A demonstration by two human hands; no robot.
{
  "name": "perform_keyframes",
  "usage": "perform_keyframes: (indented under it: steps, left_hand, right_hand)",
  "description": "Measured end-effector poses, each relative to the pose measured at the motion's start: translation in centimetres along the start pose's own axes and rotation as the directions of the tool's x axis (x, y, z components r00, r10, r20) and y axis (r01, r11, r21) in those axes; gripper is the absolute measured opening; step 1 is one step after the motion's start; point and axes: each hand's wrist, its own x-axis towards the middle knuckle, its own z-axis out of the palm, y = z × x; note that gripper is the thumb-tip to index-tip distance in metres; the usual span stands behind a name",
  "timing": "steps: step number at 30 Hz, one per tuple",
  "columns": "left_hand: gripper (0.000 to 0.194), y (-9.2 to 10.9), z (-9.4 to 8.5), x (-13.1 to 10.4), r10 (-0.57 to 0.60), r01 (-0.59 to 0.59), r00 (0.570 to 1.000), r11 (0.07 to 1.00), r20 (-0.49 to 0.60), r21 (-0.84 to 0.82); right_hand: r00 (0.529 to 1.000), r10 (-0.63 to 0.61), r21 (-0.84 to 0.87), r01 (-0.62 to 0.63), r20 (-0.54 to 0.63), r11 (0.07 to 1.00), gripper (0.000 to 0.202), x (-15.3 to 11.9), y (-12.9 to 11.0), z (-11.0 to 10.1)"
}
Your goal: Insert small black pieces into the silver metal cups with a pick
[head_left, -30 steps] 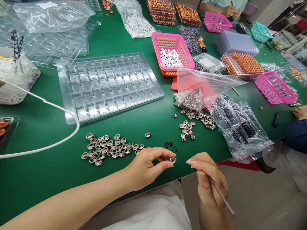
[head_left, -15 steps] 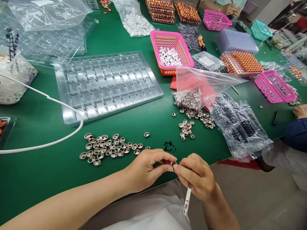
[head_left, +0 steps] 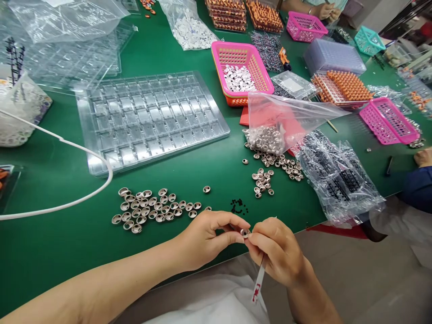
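Between thumb and fingertips, my left hand (head_left: 211,236) pinches a small silvery ring-shaped piece (head_left: 245,233) at the table's front edge. My right hand (head_left: 275,247) touches that piece with its fingertips and grips a thin white stick (head_left: 259,283) with red marks, its lower end pointing down. Beyond my hands lies a little scatter of tiny black bits (head_left: 238,207). To the left is a group of similar silvery pieces (head_left: 145,210), some with black inside. More silvery pieces (head_left: 263,182) lie to the right, below an open clear bag of them (head_left: 266,138).
A clear compartment tray (head_left: 151,121) lies at left centre, near a white cable (head_left: 84,193). Pink baskets (head_left: 266,76), plastic bags (head_left: 337,180) and orange parts (head_left: 349,85) stand beyond and right. Other people's hands (head_left: 423,157) show at the right and top.
The small piece has turned, so more of its opening faces the camera. My right fingers have shifted slightly, and the white stick's lower end has swung left.
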Motion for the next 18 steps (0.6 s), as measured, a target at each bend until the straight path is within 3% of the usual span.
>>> perform_keyframes:
  steps: [3,8,18]
  left_hand:
    - [0.015,0.14,0.05,0.09,-0.117,0.117,0.993,0.976,0.012,-0.184]
    - [0.014,0.30,0.18,0.31,-0.187,0.189,0.981,0.901,0.044,-0.390]
    - [0.014,0.24,0.22,0.24,-0.165,0.168,0.986,0.931,0.038,-0.325]
  right_hand:
    - [0.995,0.075,0.092,-0.068,-0.070,0.993,0.026,0.11,-0.23,-0.06]
    - [0.982,0.134,0.126,-0.117,-0.132,0.985,0.032,-0.16,-0.40,-0.42]
    - [0.983,0.138,0.120,-0.123,-0.122,0.985,0.033,-0.47,-0.34,-0.42]
